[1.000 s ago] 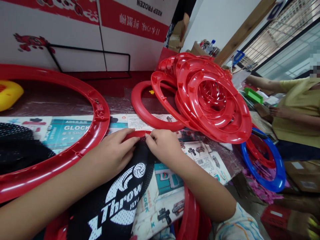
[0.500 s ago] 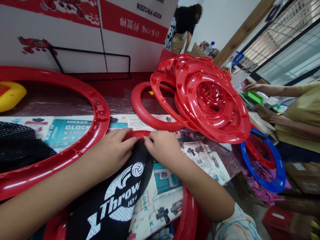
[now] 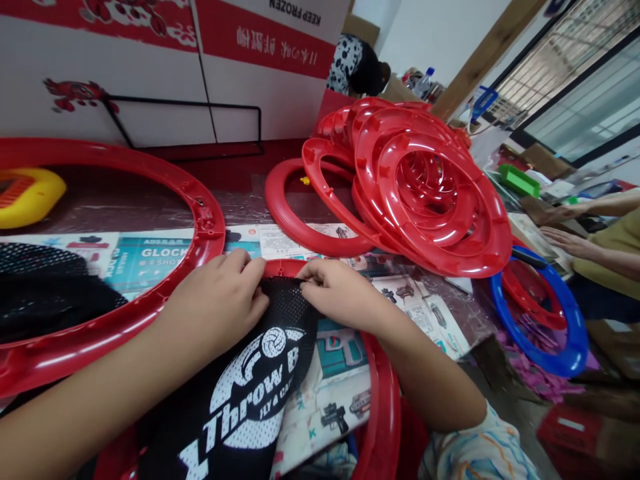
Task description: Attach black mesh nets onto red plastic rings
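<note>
A black mesh net (image 3: 287, 303) with white "Throw" lettering hangs toward me, its top edge stretched along the inner rim of a red plastic ring (image 3: 384, 407). My left hand (image 3: 223, 293) is closed on the left end of that edge, fingers curled at the rim. At the right end, my right hand (image 3: 337, 290) pinches the net's edge against the ring. Part of the ring lies hidden behind the net and my arms. To the left is a larger-looking red ring (image 3: 213, 230) with black mesh (image 3: 50, 293) lying inside it.
Several red rings (image 3: 440, 247) are piled at the back right. A blue ring (image 3: 575, 347) hangs at the table's right edge. Printed cardboard (image 3: 320, 407) covers part of the table. A large white and red box (image 3: 165, 73) stands behind. Another person's hands (image 3: 570, 233) are at far right.
My hands have moved apart along the rim, and the net's top edge is now spread wider and flatter between them. The person at the back has bent lower.
</note>
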Available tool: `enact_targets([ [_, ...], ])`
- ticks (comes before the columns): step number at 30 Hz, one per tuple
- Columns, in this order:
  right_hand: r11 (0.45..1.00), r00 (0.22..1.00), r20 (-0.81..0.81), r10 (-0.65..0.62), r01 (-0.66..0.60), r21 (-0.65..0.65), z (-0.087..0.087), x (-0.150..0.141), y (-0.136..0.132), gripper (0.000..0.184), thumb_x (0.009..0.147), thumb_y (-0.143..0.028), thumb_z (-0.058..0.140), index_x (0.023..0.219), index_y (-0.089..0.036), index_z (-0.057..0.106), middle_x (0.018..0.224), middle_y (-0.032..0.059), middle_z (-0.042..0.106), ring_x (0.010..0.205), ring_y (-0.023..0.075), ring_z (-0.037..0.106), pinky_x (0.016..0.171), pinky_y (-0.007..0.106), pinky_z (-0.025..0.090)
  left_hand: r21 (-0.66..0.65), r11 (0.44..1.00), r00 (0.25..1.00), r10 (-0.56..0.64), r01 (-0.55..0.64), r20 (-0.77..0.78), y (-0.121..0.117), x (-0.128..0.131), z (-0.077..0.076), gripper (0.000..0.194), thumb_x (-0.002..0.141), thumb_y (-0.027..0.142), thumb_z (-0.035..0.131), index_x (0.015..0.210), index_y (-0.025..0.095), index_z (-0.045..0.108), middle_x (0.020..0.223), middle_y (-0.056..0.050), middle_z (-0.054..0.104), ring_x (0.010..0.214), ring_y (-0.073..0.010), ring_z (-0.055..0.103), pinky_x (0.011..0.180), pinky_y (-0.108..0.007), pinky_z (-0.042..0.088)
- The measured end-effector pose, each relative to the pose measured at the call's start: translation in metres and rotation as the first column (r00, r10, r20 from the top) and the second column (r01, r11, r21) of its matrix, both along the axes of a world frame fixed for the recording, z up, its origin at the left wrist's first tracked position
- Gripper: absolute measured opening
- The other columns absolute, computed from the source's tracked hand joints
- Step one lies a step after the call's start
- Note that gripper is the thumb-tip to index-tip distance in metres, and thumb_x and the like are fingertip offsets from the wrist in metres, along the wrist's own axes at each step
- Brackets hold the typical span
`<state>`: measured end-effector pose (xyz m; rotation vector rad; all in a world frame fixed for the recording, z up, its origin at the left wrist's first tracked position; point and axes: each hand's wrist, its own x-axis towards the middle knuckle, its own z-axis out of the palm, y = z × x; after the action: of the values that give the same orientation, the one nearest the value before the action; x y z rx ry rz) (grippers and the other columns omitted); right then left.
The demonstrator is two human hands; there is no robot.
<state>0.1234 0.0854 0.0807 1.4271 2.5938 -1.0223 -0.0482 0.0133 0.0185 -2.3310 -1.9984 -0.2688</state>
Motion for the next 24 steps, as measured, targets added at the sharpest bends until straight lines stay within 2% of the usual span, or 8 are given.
enact_targets([
  [3, 0.997, 1.0, 0.019, 0.002, -0.003, 0.079, 0.001, 0.0, 0.0, 0.018, 0.089, -0.016, 0.055, 0.078, -0.015, 0.069, 0.07, 0.0, 0.065, 0.064, 0.0113, 0.054, 0.061, 0.024, 0.032, 0.113, 0.993, 0.997, -0.045, 0.038, 0.062, 0.0, 0.0, -0.008, 0.026, 0.087, 0.018, 0.039, 0.1, 0.009, 0.059, 0.097, -0.017, 0.06, 0.085, -0.0328, 0.06, 0.074, -0.047, 0.053],
  [6, 0.993, 0.999, 0.029, -0.034, 0.031, 0.118, -0.001, 0.0, 0.003, 0.018, 0.089, -0.022, 0.061, 0.075, -0.015, 0.07, 0.065, -0.0005, 0.063, 0.062, 0.0114, 0.053, 0.06, 0.024, 0.031, 0.233, 0.964, 0.962, -0.178, 0.128, 0.205, 0.0, -0.001, -0.018, 0.037, 0.084, 0.009, 0.039, 0.118, 0.005, 0.055, 0.118, -0.021, 0.057, 0.105, -0.0341, 0.058, 0.088, -0.049, 0.053],
  [9, 0.987, 0.997, 0.053, -0.065, 0.056, 0.153, -0.003, 0.0, 0.008, 0.02, 0.088, -0.023, 0.062, 0.072, -0.015, 0.07, 0.062, -0.0007, 0.062, 0.059, 0.0116, 0.052, 0.058, 0.024, 0.031, 0.235, 0.95, 0.92, -0.269, 0.205, 0.285, 0.0, -0.002, -0.025, 0.044, 0.086, 0.006, 0.037, 0.127, 0.01, 0.053, 0.128, -0.02, 0.053, 0.114, -0.0335, 0.056, 0.093, -0.05, 0.053],
  [16, 0.967, 0.989, 0.118, -0.092, 0.06, 0.249, -0.002, -0.002, 0.011, 0.017, 0.085, -0.02, 0.059, 0.074, -0.016, 0.071, 0.065, 0.0002, 0.065, 0.06, 0.0119, 0.055, 0.059, 0.025, 0.031, 0.28, 0.936, 0.923, -0.287, 0.214, 0.256, 0.001, -0.003, -0.027, 0.039, 0.091, 0.011, 0.038, 0.12, 0.011, 0.063, 0.138, -0.027, 0.041, 0.119, -0.043, 0.053, 0.086, -0.056, 0.054],
  [24, 0.958, 0.981, 0.177, -0.072, 0.018, 0.288, -0.009, -0.003, 0.013, 0.018, 0.086, -0.023, 0.058, 0.078, -0.015, 0.073, 0.068, 0.0025, 0.067, 0.062, 0.0139, 0.056, 0.057, 0.026, 0.03, 0.283, 0.935, 0.933, -0.281, 0.214, 0.225, 0.001, -0.006, -0.034, 0.04, 0.091, 0.012, 0.041, 0.126, 0.016, 0.061, 0.141, -0.025, 0.04, 0.121, -0.0428, 0.052, 0.087, -0.057, 0.054],
])
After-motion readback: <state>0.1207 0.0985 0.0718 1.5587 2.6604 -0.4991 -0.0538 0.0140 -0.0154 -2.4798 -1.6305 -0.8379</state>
